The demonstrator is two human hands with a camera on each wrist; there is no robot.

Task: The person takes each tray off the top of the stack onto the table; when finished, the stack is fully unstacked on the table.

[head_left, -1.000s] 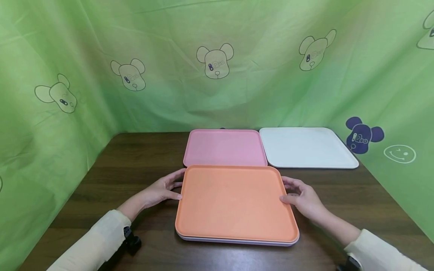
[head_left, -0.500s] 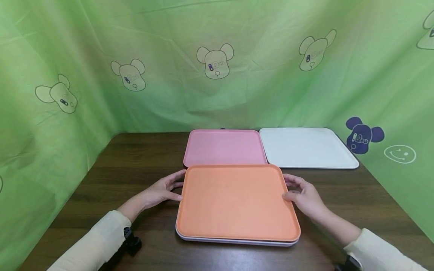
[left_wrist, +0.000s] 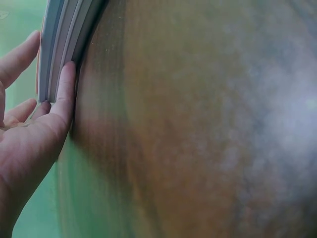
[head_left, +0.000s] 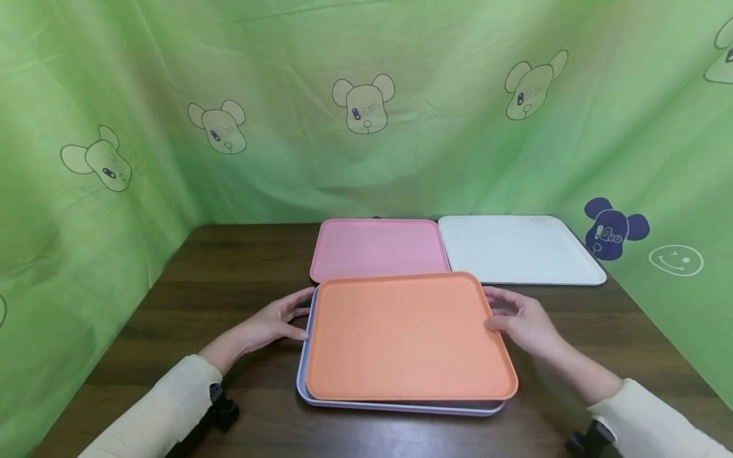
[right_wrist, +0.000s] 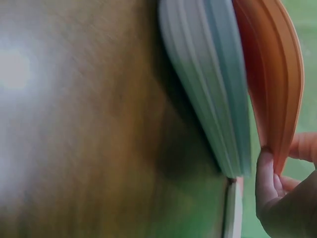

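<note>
An orange tray (head_left: 406, 337) lies slanted over a stack of pale lavender trays (head_left: 401, 408), its right side raised. My right hand (head_left: 527, 324) grips the orange tray's right edge. In the right wrist view, its thumb and fingers pinch the orange rim (right_wrist: 277, 84), and a gap separates it from the stacked rims (right_wrist: 210, 84). At the stack's left side, my left hand (head_left: 269, 324) holds the edge. The left wrist view has its digits on both sides of several layered rims (left_wrist: 59, 54). The stack's upper surface is mostly hidden by the orange tray.
Behind the stack, a pink tray (head_left: 380, 248) and a white tray (head_left: 518, 248) lie side by side on the dark wooden table (head_left: 240, 254). The orange tray's far edge overlaps the pink one in the head view. A green printed curtain (head_left: 275, 165) encloses the back and sides.
My right hand has moved right and away with the orange tray, whose right side has risen. More of the lavender tray shows at the left and front. My left hand stays in place.
</note>
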